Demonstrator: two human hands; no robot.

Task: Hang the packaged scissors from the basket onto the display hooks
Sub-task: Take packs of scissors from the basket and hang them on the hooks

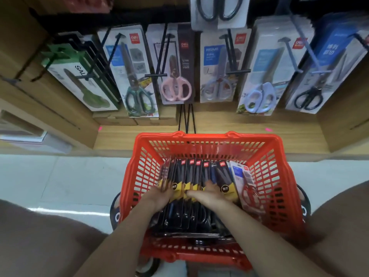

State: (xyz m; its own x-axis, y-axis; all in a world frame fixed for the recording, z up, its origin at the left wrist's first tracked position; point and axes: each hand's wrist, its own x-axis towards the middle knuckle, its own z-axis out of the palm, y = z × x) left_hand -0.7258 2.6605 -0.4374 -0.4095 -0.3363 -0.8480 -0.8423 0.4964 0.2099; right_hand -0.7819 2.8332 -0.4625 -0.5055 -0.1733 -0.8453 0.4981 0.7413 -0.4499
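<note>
Picking stage: both hands are sorting the packs in the basket, nothing hung yet.

The left hand [159, 193] is curling round the leftmost packaged scissors [184, 176] standing in the red basket [279, 156]; the right hand [211, 193] is lying flat on the row, fingers spread. Next, probably: lifting one pack free, aligning its hole with a display hook [157, 74] above.

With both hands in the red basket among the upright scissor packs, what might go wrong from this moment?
1. The dark packs stand tightly in a row; pulling one with the left hand or right hand may drag its neighbours out or tip them.
2. The display hooks already look loaded with packs, so a new one may not fit.
3. The pale pack leans against the red basket wall and may snag there.
</note>
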